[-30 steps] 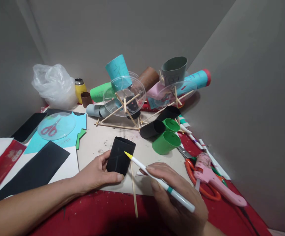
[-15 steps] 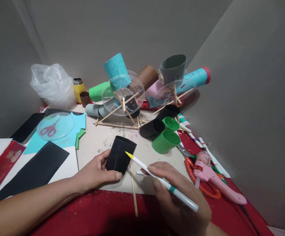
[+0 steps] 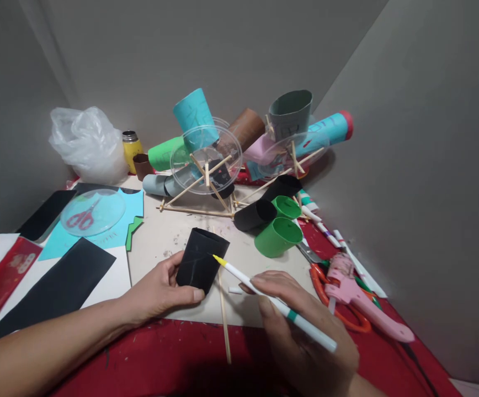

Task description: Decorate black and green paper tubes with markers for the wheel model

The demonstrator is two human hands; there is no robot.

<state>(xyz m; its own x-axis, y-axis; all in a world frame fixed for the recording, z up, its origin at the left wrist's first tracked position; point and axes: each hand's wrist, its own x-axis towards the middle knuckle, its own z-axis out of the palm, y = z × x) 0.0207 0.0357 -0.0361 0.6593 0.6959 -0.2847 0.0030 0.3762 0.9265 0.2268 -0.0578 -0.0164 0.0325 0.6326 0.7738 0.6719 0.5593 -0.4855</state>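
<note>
Left hand (image 3: 177,284) is gripping the black tube (image 3: 202,262) over the pale board (image 3: 154,231); right hand (image 3: 309,325), clamped on the marker (image 3: 239,275), is shifting its yellow tip (image 3: 219,261) slightly rightward, suggesting marking is progressing.

Toward the back left I see a crumpled plastic bag (image 3: 86,149) beside a yellow bottle (image 3: 131,153). Nearer me lies a red packet (image 3: 11,273). On my right, a pink glue gun (image 3: 361,309) rests over orange-handled scissors (image 3: 318,280) on the red-covered surface (image 3: 413,364).
</note>
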